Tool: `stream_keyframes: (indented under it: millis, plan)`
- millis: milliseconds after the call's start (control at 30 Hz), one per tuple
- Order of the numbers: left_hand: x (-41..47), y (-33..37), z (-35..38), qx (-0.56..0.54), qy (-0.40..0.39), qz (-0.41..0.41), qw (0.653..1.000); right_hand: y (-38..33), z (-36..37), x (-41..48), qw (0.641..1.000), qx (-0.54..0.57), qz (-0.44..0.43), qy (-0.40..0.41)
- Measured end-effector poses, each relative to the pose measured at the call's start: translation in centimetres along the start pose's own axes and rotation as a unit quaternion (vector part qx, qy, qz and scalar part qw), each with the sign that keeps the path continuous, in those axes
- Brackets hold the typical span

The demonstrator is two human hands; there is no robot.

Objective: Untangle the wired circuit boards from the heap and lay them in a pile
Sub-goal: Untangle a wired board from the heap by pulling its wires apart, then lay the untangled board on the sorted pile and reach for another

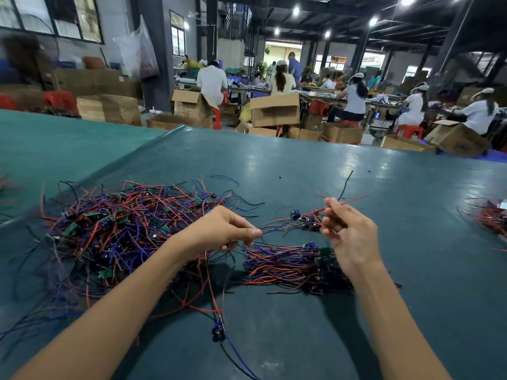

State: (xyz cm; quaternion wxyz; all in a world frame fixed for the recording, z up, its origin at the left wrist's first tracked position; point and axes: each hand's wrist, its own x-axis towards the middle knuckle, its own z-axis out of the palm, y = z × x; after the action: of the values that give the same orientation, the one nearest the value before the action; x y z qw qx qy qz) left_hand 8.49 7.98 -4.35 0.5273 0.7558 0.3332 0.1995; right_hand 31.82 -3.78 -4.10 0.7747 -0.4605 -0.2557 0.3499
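Note:
A big tangled heap of small green circuit boards with red, blue and black wires lies on the left of the green table. A tidier pile of boards with wires laid side by side sits below my hands. My left hand pinches the wire ends of a wired board held just above the table. My right hand grips that board's other end, a red wire sticking out past its fingers. Another board dangles on wires near the table's front.
A further bunch of wired boards lies at the right edge of the table. Beyond the far edge are cardboard boxes, red stools and several seated people working at benches.

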Motion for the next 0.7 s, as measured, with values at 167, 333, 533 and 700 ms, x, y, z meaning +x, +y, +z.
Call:
stream_keyframes:
  millis: [167, 333, 533, 700]
  plan:
    - [0.1, -0.2, 2.2, 0.007, 0.014, 0.022, 1.0, -2.2, -5.7, -0.9, 0.998, -0.033, 0.022, 0.047]
    - [0.3, -0.9, 4.8, 0.058, 0.067, 0.001, 0.996, -2.5, -9.6, -1.7, 0.985, -0.081, 0.071, 0.135]
    - [0.3, -1.6, 4.4, 0.152, 0.13, -0.025, 0.979, 0.1, -9.7, -1.9, 0.973, -0.096, 0.133, 0.161]
    - [-1.0, -1.7, 2.2, 0.27, 0.187, 0.017, 0.944, -0.6, -9.8, -1.8, 0.969, -0.017, 0.08, 0.233]
